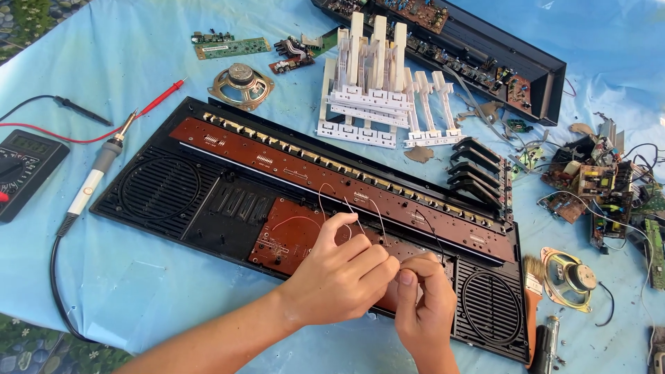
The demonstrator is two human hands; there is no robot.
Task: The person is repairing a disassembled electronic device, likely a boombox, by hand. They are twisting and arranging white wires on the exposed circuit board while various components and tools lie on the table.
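1. Left hand (339,277) and right hand (424,299), lower centre: fingers (377,266) of both pinched shut on a thin white wire (377,211) looping over the brown circuit board (291,232).
2. Board sits in a black keyboard shell (159,194), speaker grilles at both ends.
3. Light blue sheet (138,277) covers the table; patterned floor at frame corners.
4. Upper centre: white key strips (374,83). Left: soldering iron (93,176), multimeter (24,170) cut off by frame edge.
5. Wire ends hidden under fingers.
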